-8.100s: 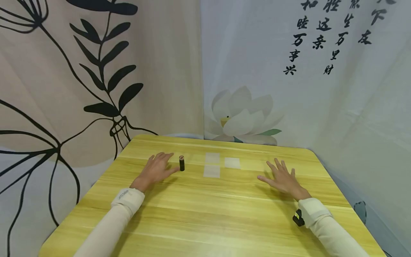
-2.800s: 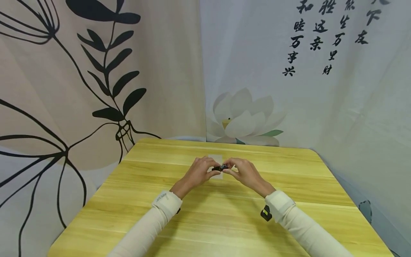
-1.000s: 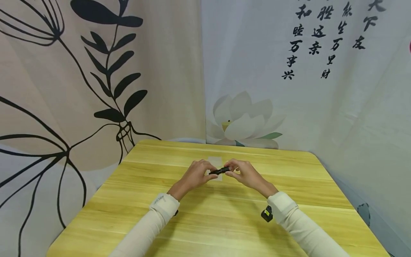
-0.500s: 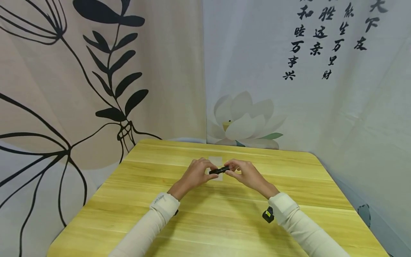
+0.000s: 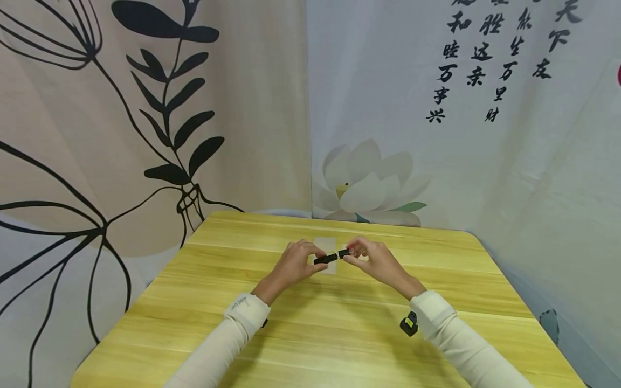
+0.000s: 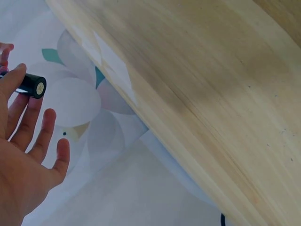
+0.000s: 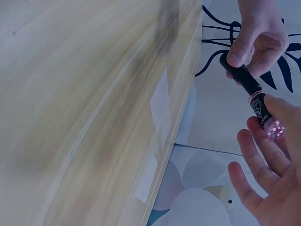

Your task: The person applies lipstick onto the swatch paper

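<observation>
Both hands hold parts of a black lipstick tube above the table's far middle. My left hand (image 5: 292, 264) pinches the plain black base (image 5: 325, 259) between thumb and fingers; a round pale sticker marks its end in the left wrist view. Between thumb and fingertips, my right hand (image 5: 380, 264) grips the lipstick cap (image 7: 259, 107), which has white print and a pink glittery end. A narrow light gap shows between base and cap in the head view. The right hand's other fingers are spread loosely in its wrist view.
Pale paper squares (image 5: 326, 245) lie flat on the yellow wooden table (image 5: 315, 334) behind the hands. A printed cloth (image 5: 262, 108) with plants, a lotus and lettering hangs beyond the far edge. A small black device (image 5: 409, 324) sits at the right wrist.
Half a second ago the two black parts looked joined; now the right hand has drawn slightly right and up with the cap, leaving a gap. Earlier, the tube stood upright on the table beside the left hand.
</observation>
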A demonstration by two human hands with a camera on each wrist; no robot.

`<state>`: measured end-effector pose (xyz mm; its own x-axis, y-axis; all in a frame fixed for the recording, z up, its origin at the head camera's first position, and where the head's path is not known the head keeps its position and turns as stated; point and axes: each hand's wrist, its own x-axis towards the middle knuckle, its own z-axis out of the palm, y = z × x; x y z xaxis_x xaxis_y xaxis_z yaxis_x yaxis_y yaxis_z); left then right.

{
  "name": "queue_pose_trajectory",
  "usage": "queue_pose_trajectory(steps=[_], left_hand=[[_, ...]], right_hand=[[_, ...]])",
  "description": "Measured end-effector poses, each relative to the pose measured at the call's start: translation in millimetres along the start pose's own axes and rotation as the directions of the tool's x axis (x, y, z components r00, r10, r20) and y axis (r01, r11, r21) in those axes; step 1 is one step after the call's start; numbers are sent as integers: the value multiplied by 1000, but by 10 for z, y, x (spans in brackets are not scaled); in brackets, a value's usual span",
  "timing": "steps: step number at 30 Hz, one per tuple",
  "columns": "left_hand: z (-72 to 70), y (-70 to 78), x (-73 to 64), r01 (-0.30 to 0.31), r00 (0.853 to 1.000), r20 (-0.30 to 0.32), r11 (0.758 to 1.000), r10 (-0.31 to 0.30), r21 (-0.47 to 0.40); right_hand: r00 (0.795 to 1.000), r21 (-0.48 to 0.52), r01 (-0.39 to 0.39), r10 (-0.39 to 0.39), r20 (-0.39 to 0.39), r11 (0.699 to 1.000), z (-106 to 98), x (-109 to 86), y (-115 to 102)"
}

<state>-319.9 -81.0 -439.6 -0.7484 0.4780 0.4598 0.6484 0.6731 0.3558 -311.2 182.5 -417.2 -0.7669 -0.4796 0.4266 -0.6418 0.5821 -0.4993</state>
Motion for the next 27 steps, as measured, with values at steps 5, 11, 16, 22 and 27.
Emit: queue_pose_trajectory(steps=[5,11,16,22,27], left_hand=[[-3,-29,-19,6,1000,-30,1000,-6,-10],[3,-72,-44,18,999,-41,1000,-18,-1],[4,-100,-98,42,999,-27,999,-42,-9],[-7,-152,-141,56,998,-27,998,-56,-13],[-37,-196,-174,64,997,-34,998,-65,-29]], right_hand=[[1000,-22,0,0,-23,1000,-87,-14,11],[998,-92,-11,5,-60,996,-222,-56,106],[996,-131,-9,-2,-86,991,-319,-136,211],[995,-196,-29,11,-96,980,-447,-233,373],[994,-234,-69,48,-98,970,-548,-328,510]])
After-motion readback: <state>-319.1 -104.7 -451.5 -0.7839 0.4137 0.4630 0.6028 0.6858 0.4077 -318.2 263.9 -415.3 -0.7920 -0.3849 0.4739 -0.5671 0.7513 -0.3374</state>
